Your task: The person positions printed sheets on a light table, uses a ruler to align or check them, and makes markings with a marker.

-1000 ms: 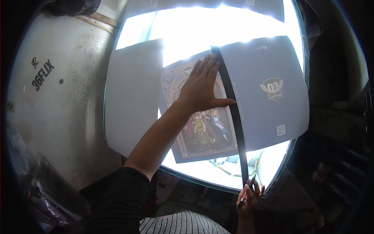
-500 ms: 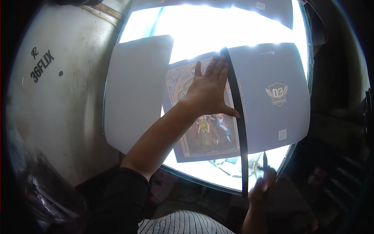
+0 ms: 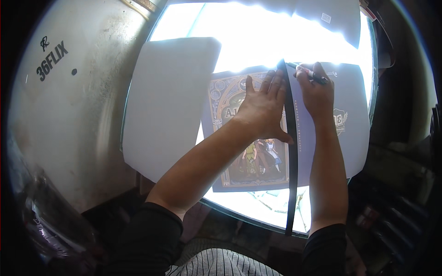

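A printed cover sheet (image 3: 230, 181) lies flat on a glowing light table (image 3: 258, 27). Its left panel has a framed picture of cartoon figures; its right part is plain blue-grey with a winged crest. Along the line between the two runs a black straight strip like a ruler (image 3: 292, 175). My left hand (image 3: 264, 108) presses flat on the picture with spread fingers, fingertips and thumb at the strip's left edge. Near the strip's far end, my right hand (image 3: 317, 94) grips a slim, dark, pen-like tool (image 3: 320, 79), its tip beside the strip's right edge.
A blank pale sheet (image 3: 170, 101) covers the table's left side, next to the printed picture. Another dark sheet (image 3: 336, 23) with a small square code lies at the far right. A whitish panel with dark lettering (image 3: 92, 87) stands at left. Shiny plastic wrapping (image 3: 50, 221) sits lower left.
My right hand has moved from the table's near edge up to the strip's far end, carrying the pen-like tool. My left hand stays on the sheet; the whole view has shifted slightly.
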Available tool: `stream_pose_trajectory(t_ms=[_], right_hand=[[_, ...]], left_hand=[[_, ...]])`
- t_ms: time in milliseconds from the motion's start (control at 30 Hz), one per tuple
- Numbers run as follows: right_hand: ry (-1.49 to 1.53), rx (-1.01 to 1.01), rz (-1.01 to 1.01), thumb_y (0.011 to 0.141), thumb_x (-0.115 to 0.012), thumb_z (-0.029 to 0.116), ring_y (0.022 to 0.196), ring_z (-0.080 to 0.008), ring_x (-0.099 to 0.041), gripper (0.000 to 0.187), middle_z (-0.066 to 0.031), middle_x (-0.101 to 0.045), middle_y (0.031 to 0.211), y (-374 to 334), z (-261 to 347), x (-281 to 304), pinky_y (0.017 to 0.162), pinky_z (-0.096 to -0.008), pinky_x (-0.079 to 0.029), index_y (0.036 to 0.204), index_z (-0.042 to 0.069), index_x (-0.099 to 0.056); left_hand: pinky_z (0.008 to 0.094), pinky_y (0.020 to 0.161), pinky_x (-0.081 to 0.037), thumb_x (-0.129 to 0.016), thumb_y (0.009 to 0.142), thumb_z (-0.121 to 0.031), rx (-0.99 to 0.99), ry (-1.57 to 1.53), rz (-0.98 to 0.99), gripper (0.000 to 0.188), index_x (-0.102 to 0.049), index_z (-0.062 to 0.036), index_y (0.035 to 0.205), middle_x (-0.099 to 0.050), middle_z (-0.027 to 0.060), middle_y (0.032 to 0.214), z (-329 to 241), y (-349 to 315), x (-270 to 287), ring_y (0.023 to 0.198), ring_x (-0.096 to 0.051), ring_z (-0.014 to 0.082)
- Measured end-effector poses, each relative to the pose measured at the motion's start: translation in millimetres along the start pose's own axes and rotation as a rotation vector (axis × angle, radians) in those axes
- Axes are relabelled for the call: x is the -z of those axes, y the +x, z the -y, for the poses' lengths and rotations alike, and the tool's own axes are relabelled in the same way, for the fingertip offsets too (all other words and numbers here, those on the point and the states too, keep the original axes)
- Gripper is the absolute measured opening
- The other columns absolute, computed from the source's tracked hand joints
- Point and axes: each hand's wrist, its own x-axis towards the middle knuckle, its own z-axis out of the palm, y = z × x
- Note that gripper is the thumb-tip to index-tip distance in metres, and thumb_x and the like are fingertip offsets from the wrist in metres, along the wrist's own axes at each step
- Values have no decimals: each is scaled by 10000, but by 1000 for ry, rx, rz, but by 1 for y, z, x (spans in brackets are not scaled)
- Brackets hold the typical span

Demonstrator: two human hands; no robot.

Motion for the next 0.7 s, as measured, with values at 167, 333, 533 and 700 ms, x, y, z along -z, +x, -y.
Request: stream_pose_trajectory(t_ms=[167,333,533,700], right_hand=[[-195,-17,116,860,-674,158,649,-315,-695,115,-115,-689,732,-55,17,42,635,-398,-531,902,56,-640],[-243,-10,174,764,-733,36,634,-273,-627,111,-91,-656,716,-195,43,111,644,-386,-479,836,74,-657],[-281,-439,254,846,-718,23,758,-294,-688,137,-129,-668,809,-354,84,191,645,-376,-518,942,47,-623],[-404,-415,99,840,-801,99,861,-354,-687,415,-166,-652,919,-380,85,159,719,-393,-562,1133,39,-513]], left_hand=[[624,1213,-115,-757,581,-818,16,3,50,1447,-138,50,1560,-111,223,1648,-6,3,-3,1548,-42,334],[622,1211,-98,-758,523,-850,30,55,-27,1509,-154,79,1547,-84,239,1652,1,3,-10,1551,-30,334],[586,1224,-82,-751,607,-812,-16,79,-112,1415,-166,65,1551,-119,251,1646,-1,7,-17,1552,-42,338],[533,1174,-236,-764,754,-671,153,-168,-389,1088,-363,37,1477,-447,263,1445,82,-19,-20,1393,-345,434]])
